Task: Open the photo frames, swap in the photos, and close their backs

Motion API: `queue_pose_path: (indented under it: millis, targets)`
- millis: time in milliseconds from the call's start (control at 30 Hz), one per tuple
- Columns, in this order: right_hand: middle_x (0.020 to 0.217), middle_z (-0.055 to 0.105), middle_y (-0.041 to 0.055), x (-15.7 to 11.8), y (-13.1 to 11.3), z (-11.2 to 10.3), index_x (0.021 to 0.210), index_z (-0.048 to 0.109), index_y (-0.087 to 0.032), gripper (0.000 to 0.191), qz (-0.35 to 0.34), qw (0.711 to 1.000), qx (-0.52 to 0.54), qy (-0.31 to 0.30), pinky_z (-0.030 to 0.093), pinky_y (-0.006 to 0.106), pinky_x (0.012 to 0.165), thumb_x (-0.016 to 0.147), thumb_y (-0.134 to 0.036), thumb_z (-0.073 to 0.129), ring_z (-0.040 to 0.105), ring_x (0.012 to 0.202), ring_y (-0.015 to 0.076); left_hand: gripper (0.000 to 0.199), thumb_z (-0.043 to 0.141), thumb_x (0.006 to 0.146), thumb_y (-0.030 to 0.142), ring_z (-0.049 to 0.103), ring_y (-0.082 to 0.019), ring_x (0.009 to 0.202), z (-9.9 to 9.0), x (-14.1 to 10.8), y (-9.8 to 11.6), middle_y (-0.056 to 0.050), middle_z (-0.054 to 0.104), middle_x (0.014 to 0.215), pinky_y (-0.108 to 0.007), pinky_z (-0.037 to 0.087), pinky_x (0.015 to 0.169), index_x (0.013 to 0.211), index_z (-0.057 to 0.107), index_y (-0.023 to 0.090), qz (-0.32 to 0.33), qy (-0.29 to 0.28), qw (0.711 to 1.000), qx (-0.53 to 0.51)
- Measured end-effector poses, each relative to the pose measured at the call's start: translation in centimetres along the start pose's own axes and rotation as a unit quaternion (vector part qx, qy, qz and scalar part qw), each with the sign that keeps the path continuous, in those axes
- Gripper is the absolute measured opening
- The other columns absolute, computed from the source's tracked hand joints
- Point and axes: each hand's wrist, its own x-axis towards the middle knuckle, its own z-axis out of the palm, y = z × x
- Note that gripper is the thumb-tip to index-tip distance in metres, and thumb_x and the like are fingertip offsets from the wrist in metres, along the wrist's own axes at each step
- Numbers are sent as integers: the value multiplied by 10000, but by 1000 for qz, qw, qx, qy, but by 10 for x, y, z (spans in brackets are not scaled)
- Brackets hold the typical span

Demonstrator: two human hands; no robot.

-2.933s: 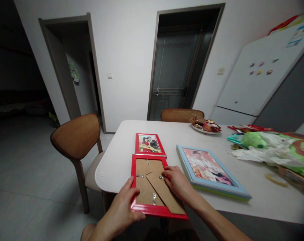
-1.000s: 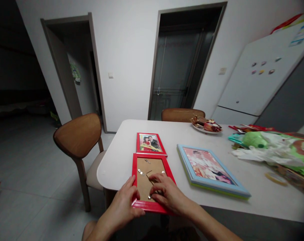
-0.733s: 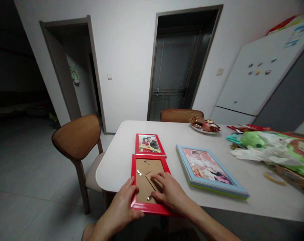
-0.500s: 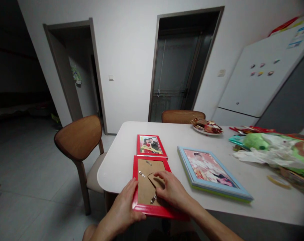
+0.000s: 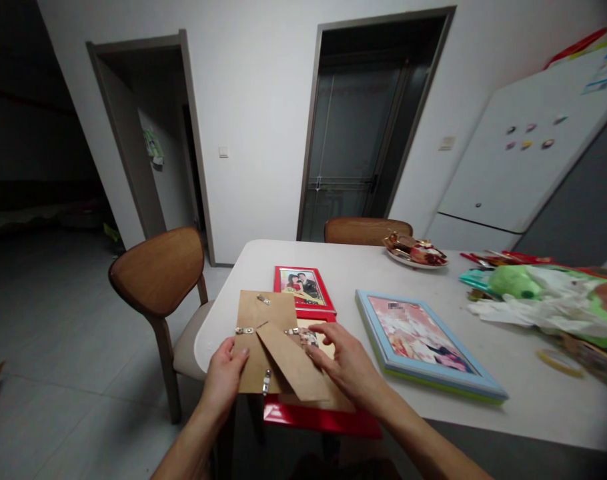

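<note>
Backboard now lifted from red frame, in left fingers, right fingers seemingly parted

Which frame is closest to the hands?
The near red frame, under the right hand. The other red frame is behind it; the blue frame is to the right.

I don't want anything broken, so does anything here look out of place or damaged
Yes: the brown backing board sits askew over the nearer red frame, held in the left hand rather than seated inside. That frame's near end seems to jut out past the table. I see no clear damage.
</note>
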Motion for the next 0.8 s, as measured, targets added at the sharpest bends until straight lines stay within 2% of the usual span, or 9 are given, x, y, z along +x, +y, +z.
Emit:
queue_pose_path:
  millis: [100,200,300,367,467,567,667,733,800]
  targets:
    - [980,555,108,-3,31,-5,1023,540,-147,339,65,994,-86,0,379,299,781,733,-293,444,518,887,195,229,511,706,238,635,-178,650,-34,4,8,-33,660,755,-288,494,608,919,480,160,-2,25,996,88]
    - [971,560,135,-6,52,-3,1086,506,-116,411,120,980,-156,-39,375,305,769,711,-276,456,535,863,215,175,460,736,203,636,-171,662,-62,13,10,-42,661,748,-282,495,626,897,498,145,-3,45,981,190]
    - [952,577,144,-6,58,4,1146,446,-95,474,137,974,-170,-62,379,298,739,688,-215,443,549,832,218,195,508,695,183,632,-188,670,-78,23,10,-36,655,720,-288,491,624,885,514,139,7,76,965,252]
    - [960,583,149,-4,58,6,1166,417,-84,511,140,975,-161,-55,379,291,730,663,-172,436,550,839,221,310,562,648,181,621,-219,735,-81,26,11,-34,646,747,-326,479,672,951,507,143,26,107,946,303]
    - [956,593,147,-1,55,3,1182,390,-74,562,163,980,-112,-23,387,283,716,628,-148,446,561,815,214,444,590,597,162,531,-270,964,-74,22,13,-69,602,945,-405,390,845,1031,496,156,77,147,913,373]
    - [799,631,94,-1,51,-4,1258,284,-90,640,244,968,55,-9,421,262,594,640,-174,431,585,637,175,401,544,624,157,441,-237,1084,-49,9,10,-75,529,1099,-378,309,940,1024,514,164,154,132,879,432]
    - [750,644,48,-4,43,-11,1324,106,-146,755,313,901,300,-21,436,249,500,635,-179,415,585,526,153,434,514,646,163,417,-212,1110,-20,-3,2,-73,507,1156,-368,312,947,1079,490,175,216,22,840,497]
    - [831,650,46,-6,35,-16,1331,59,-184,807,325,852,411,-15,459,261,521,610,-162,421,605,561,155,478,533,615,151,407,-223,1120,-6,-6,-1,-76,504,1176,-378,300,955,1090,495,179,203,-47,824,528]
    - [888,647,44,-6,27,-21,1329,56,-215,823,327,818,473,-2,474,281,547,597,-152,427,616,596,162,477,531,601,138,415,-233,1111,3,-8,0,-85,515,1167,-381,293,958,1077,515,172,181,-74,825,530]
